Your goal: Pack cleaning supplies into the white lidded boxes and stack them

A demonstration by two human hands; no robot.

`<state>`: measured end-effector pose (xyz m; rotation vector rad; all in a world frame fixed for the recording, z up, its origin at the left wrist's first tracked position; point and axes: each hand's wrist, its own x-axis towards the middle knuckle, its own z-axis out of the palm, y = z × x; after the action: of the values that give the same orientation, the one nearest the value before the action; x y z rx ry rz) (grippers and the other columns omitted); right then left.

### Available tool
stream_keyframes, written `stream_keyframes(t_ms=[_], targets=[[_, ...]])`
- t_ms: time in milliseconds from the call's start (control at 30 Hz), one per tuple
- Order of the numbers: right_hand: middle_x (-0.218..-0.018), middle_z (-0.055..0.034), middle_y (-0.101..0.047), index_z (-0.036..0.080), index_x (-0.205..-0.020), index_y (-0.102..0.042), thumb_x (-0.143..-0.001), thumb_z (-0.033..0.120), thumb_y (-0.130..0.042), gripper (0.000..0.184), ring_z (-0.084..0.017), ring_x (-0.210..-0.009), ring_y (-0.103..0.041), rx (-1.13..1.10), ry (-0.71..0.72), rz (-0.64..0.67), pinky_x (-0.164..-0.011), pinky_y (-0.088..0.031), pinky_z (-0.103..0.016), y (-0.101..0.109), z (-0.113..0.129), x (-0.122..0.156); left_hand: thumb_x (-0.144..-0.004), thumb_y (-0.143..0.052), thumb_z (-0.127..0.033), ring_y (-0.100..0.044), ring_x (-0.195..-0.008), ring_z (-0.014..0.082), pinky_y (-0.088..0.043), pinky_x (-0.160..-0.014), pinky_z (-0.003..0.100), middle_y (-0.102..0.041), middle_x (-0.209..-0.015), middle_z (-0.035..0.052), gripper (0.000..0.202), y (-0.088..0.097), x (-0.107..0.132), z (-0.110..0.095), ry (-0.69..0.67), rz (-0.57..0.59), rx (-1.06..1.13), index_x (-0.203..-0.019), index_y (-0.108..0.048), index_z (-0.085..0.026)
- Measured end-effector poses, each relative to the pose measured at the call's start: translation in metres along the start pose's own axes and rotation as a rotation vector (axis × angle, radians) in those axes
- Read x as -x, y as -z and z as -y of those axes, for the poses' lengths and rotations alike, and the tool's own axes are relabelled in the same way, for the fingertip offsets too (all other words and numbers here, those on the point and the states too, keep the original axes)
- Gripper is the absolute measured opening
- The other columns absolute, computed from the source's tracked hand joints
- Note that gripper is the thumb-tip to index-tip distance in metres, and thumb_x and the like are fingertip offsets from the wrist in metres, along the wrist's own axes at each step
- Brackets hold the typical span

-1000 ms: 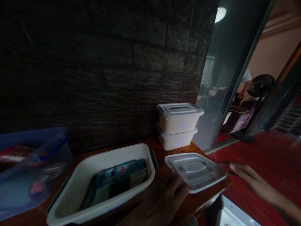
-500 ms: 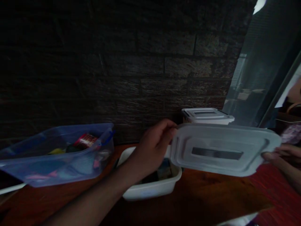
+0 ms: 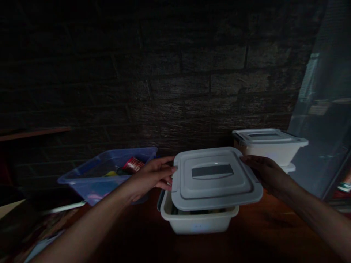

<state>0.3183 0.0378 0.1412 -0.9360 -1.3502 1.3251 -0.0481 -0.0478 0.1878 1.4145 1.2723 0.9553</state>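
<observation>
A pale grey plastic lid point(image 3: 211, 190) with a dark grey handle strip is held level between my two hands. My left hand point(image 3: 153, 175) grips its left edge, thumb on top and fingers beside and under it. My right hand point(image 3: 263, 170) holds the right edge, its fingers partly hidden by the lid. Just below sits a white storage box point(image 3: 200, 222), mostly covered by the lid, which lies shifted to the right over it. A strip of the dark contents shows through the gap at the front.
A translucent blue bin point(image 3: 106, 188) with a red packet point(image 3: 133, 165) and other items stands to the left. At the back right is a lidded white box point(image 3: 271, 151), stacked on another. A dark brick wall point(image 3: 164, 91) rises behind the wooden table point(image 3: 276, 215).
The lid has come left and tilted from nearly upright to level, now over the white box. Both hands moved with it. The view has turned left.
</observation>
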Motion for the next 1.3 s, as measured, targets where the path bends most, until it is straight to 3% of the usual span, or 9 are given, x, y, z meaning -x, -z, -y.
stream_keyframes(t_ms=[100, 200, 300, 433, 667, 867, 1033, 1167, 1300], targets=[[-0.084, -0.0091, -0.076, 0.016, -0.092, -0.075, -0.077, 0.048, -0.085, 0.037, -0.021, -0.071, -0.070, -0.015, -0.102, 0.030, -0.061, -0.055, -0.030, -0.010, -0.020, -0.003, -0.086, -0.079, -0.039, -0.075, -0.088, 0.0208, -0.063, -0.079, 0.034, -0.078, -0.101, 0.0099, 0.059, 0.007, 0.005, 0.023, 0.035, -0.043, 0.054, -0.138, -0.060, -0.017], [-0.069, -0.0052, -0.070, 0.014, -0.093, -0.076, -0.082, 0.054, -0.080, 0.042, -0.016, -0.056, -0.060, 0.105, -0.110, 0.077, -0.050, -0.046, -0.027, -0.014, -0.030, -0.005, -0.085, -0.080, -0.041, -0.076, -0.093, 0.0229, -0.062, -0.082, 0.034, -0.079, -0.106, 0.0131, 0.048, 0.012, 0.004, 0.030, 0.048, -0.093, 0.057, -0.123, -0.069, -0.012], [-0.053, 0.0005, -0.056, 0.013, -0.086, -0.074, -0.088, 0.061, -0.070, 0.048, -0.010, -0.043, -0.044, 0.278, -0.091, 0.140, -0.041, -0.031, -0.024, -0.016, -0.025, -0.007, -0.085, -0.078, -0.048, -0.076, -0.084, 0.0216, -0.062, -0.075, 0.030, -0.080, -0.099, 0.0136, 0.049, 0.018, 0.000, 0.026, 0.089, -0.098, -0.018, -0.117, -0.073, -0.011], [-0.049, 0.0019, -0.050, 0.015, -0.079, -0.070, -0.090, 0.067, -0.063, 0.053, -0.009, -0.040, -0.040, 0.446, -0.087, 0.166, -0.039, -0.025, -0.023, -0.018, -0.014, -0.011, -0.085, -0.074, -0.057, -0.075, -0.073, 0.0211, -0.061, -0.063, 0.029, -0.080, -0.087, 0.0119, 0.052, 0.023, -0.004, 0.026, 0.119, -0.078, -0.133, -0.110, -0.075, -0.012], [-0.044, 0.0005, -0.051, 0.019, -0.069, -0.060, -0.096, 0.073, -0.045, 0.062, -0.011, -0.036, -0.044, 0.706, -0.132, 0.232, -0.035, -0.030, -0.023, -0.018, -0.031, -0.012, -0.086, -0.064, -0.068, -0.069, -0.055, 0.0198, -0.058, -0.049, 0.028, -0.068, -0.061, 0.0033, 0.059, 0.015, -0.003, 0.047, 0.107, -0.068, -0.294, -0.100, -0.073, -0.012], [-0.048, 0.0011, -0.053, 0.018, -0.070, -0.058, -0.098, 0.065, -0.046, 0.055, -0.010, -0.038, -0.046, 0.732, -0.086, 0.313, -0.038, -0.034, -0.022, -0.022, -0.040, -0.006, -0.093, -0.051, -0.068, -0.064, -0.044, 0.0178, -0.051, -0.039, 0.025, -0.064, -0.055, 0.0007, 0.055, 0.015, 0.000, 0.065, 0.086, -0.058, -0.464, -0.087, -0.066, -0.016], [-0.054, -0.0009, -0.058, 0.017, -0.081, -0.065, -0.096, 0.063, -0.050, 0.051, -0.013, -0.043, -0.054, 0.739, -0.132, 0.323, -0.039, -0.042, -0.024, -0.027, -0.036, -0.002, -0.094, -0.049, -0.069, -0.064, -0.044, 0.0168, -0.053, -0.041, 0.025, -0.062, -0.057, -0.0007, 0.054, 0.014, -0.001, 0.073, 0.114, -0.048, -0.527, -0.084, -0.064, -0.018], [-0.056, -0.0014, -0.059, 0.016, -0.091, -0.069, -0.096, 0.062, -0.050, 0.051, -0.013, -0.040, -0.051, 0.724, -0.166, 0.322, -0.037, -0.040, -0.024, -0.027, -0.037, -0.002, -0.094, -0.049, -0.069, -0.061, -0.044, 0.0175, -0.046, -0.035, 0.024, -0.063, -0.059, -0.0007, 0.056, 0.012, -0.002, 0.074, 0.105, -0.074, -0.578, -0.102, -0.069, -0.017], [-0.070, -0.0044, -0.070, 0.017, -0.109, -0.070, -0.095, 0.057, -0.055, 0.045, -0.017, -0.054, -0.062, 0.687, -0.063, 0.337, -0.050, -0.049, -0.028, -0.026, -0.044, -0.007, -0.098, -0.050, -0.061, -0.072, -0.068, 0.0216, -0.054, -0.056, 0.027, -0.077, -0.082, 0.0043, 0.050, 0.010, -0.001, 0.073, -0.085, -0.123, -0.687, -0.109, -0.075, -0.020]])
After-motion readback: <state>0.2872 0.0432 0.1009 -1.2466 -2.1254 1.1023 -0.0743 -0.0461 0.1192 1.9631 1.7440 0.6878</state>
